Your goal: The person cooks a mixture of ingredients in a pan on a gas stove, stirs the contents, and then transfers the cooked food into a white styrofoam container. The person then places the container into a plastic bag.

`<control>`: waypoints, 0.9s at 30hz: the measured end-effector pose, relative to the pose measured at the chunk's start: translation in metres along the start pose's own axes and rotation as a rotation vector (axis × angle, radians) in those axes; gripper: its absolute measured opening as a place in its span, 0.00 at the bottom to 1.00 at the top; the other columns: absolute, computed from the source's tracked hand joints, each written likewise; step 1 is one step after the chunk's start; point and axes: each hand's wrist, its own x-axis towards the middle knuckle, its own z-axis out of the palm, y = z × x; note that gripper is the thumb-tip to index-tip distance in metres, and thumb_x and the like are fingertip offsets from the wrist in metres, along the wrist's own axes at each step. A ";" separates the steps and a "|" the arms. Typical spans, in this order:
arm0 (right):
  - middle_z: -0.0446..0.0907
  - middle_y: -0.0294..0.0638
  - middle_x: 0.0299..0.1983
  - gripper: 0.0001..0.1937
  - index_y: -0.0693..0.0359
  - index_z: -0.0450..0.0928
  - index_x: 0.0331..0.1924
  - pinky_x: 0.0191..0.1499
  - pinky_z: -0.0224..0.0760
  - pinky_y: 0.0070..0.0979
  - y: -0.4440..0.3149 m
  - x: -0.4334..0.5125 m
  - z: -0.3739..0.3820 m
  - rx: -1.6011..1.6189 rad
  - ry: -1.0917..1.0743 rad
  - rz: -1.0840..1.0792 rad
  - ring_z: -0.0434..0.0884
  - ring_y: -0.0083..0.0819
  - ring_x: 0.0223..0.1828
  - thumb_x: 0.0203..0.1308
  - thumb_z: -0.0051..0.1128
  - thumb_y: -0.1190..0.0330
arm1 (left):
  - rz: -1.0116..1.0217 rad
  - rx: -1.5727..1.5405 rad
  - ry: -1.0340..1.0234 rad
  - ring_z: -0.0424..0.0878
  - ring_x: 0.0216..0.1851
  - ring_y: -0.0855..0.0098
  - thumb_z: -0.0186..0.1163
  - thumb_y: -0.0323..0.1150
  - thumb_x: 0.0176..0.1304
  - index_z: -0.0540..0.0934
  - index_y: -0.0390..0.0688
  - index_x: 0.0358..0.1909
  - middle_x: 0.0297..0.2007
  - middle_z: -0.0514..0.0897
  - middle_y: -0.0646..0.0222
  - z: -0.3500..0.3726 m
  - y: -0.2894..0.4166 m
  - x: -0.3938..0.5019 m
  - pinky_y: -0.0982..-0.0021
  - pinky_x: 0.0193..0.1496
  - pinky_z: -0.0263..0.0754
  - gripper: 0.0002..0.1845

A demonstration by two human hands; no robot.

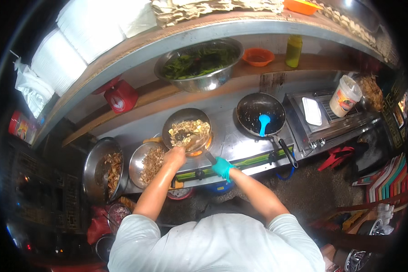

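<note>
My right hand [223, 168], in a green glove, grips the dark handle [210, 158] of a frying pan [171, 119]. Chopped yellowish food, which looks like egg [193, 128], lies in the pan, and an orange glow shows under its near edge. At the near left rim my bare left hand [175, 156] is closed around a blurred utensil, apparently a spatula [196, 143], that reaches into the pan. Just left of that hand sits a metal bowl [136, 164] of chopped brown food [153, 165].
A second pan [248, 105] with a blue scoop [264, 123] stands right, its handle [288, 152] jutting past the counter edge. A large steel bowl [97, 166] is far left. Above, a shelf [149, 81] bears a red scale [121, 97] and a bowl of greens [204, 85].
</note>
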 end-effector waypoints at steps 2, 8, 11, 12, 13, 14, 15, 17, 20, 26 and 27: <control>0.79 0.47 0.27 0.15 0.66 0.75 0.44 0.21 0.73 0.35 0.000 0.002 -0.002 -0.045 -0.103 0.019 0.80 0.32 0.21 0.55 0.51 0.67 | -0.179 0.088 0.016 0.84 0.46 0.50 0.59 0.35 0.60 0.86 0.46 0.48 0.43 0.85 0.51 -0.012 -0.010 -0.005 0.53 0.49 0.79 0.16; 0.78 0.47 0.25 0.15 0.65 0.75 0.46 0.24 0.75 0.35 0.004 -0.009 0.000 0.110 0.119 -0.082 0.79 0.35 0.19 0.54 0.54 0.69 | 0.030 0.019 0.116 0.86 0.43 0.50 0.62 0.35 0.57 0.87 0.38 0.39 0.39 0.86 0.49 -0.024 -0.020 0.013 0.54 0.49 0.80 0.13; 0.78 0.46 0.25 0.16 0.64 0.73 0.47 0.20 0.72 0.36 -0.005 -0.007 -0.004 0.134 0.064 0.015 0.79 0.35 0.19 0.54 0.54 0.69 | -0.064 0.025 0.052 0.86 0.44 0.51 0.59 0.30 0.57 0.87 0.39 0.37 0.39 0.86 0.49 -0.011 -0.012 0.033 0.54 0.50 0.80 0.10; 0.77 0.45 0.24 0.16 0.64 0.72 0.48 0.19 0.71 0.36 -0.007 -0.008 -0.006 0.036 0.085 -0.043 0.79 0.36 0.18 0.54 0.53 0.69 | -0.076 0.003 0.112 0.86 0.44 0.51 0.60 0.31 0.57 0.87 0.39 0.37 0.40 0.86 0.49 -0.009 -0.011 0.039 0.54 0.50 0.79 0.11; 0.76 0.44 0.23 0.16 0.64 0.72 0.48 0.17 0.70 0.35 -0.012 -0.006 -0.008 -0.062 0.077 -0.033 0.78 0.36 0.18 0.55 0.53 0.69 | -0.088 -0.028 0.148 0.85 0.45 0.51 0.60 0.31 0.57 0.87 0.39 0.38 0.40 0.86 0.49 -0.007 -0.008 0.043 0.54 0.51 0.79 0.11; 0.75 0.44 0.22 0.16 0.64 0.72 0.48 0.16 0.68 0.35 -0.013 -0.008 -0.010 0.025 0.028 0.030 0.78 0.36 0.17 0.55 0.53 0.69 | -0.181 -0.021 0.193 0.85 0.45 0.51 0.60 0.31 0.57 0.87 0.39 0.39 0.41 0.86 0.48 -0.007 -0.007 0.045 0.54 0.51 0.79 0.11; 0.76 0.44 0.22 0.15 0.64 0.72 0.47 0.16 0.69 0.35 -0.014 -0.009 -0.011 0.066 0.039 -0.014 0.78 0.36 0.17 0.55 0.52 0.69 | -0.098 -0.027 0.133 0.85 0.46 0.52 0.61 0.32 0.57 0.87 0.38 0.39 0.41 0.86 0.49 -0.007 -0.004 0.046 0.54 0.51 0.79 0.11; 0.77 0.46 0.22 0.15 0.65 0.73 0.46 0.17 0.70 0.35 -0.013 -0.013 -0.013 0.124 -0.013 0.062 0.78 0.35 0.17 0.56 0.51 0.69 | -0.004 -0.022 0.013 0.85 0.47 0.52 0.61 0.33 0.58 0.86 0.38 0.39 0.41 0.86 0.50 -0.011 0.002 0.045 0.54 0.51 0.79 0.12; 0.74 0.43 0.19 0.15 0.64 0.72 0.48 0.16 0.69 0.33 -0.010 -0.013 -0.015 0.023 0.019 -0.035 0.78 0.34 0.16 0.56 0.51 0.70 | -0.191 -0.016 0.069 0.85 0.48 0.53 0.60 0.32 0.58 0.86 0.37 0.42 0.43 0.86 0.49 -0.019 0.014 0.045 0.55 0.52 0.79 0.13; 0.72 0.39 0.22 0.18 0.64 0.69 0.50 0.14 0.66 0.30 -0.005 0.003 -0.023 0.118 -0.071 0.006 0.74 0.31 0.14 0.56 0.54 0.69 | -0.362 -0.014 0.147 0.85 0.48 0.52 0.58 0.31 0.58 0.86 0.38 0.42 0.45 0.85 0.48 -0.011 0.033 0.037 0.56 0.53 0.79 0.13; 0.72 0.40 0.22 0.18 0.64 0.69 0.51 0.14 0.66 0.30 -0.005 0.001 -0.024 0.095 -0.098 0.063 0.74 0.31 0.14 0.56 0.54 0.69 | -0.308 -0.035 0.054 0.85 0.48 0.52 0.59 0.31 0.58 0.86 0.38 0.42 0.44 0.85 0.48 -0.006 0.036 0.034 0.56 0.52 0.79 0.13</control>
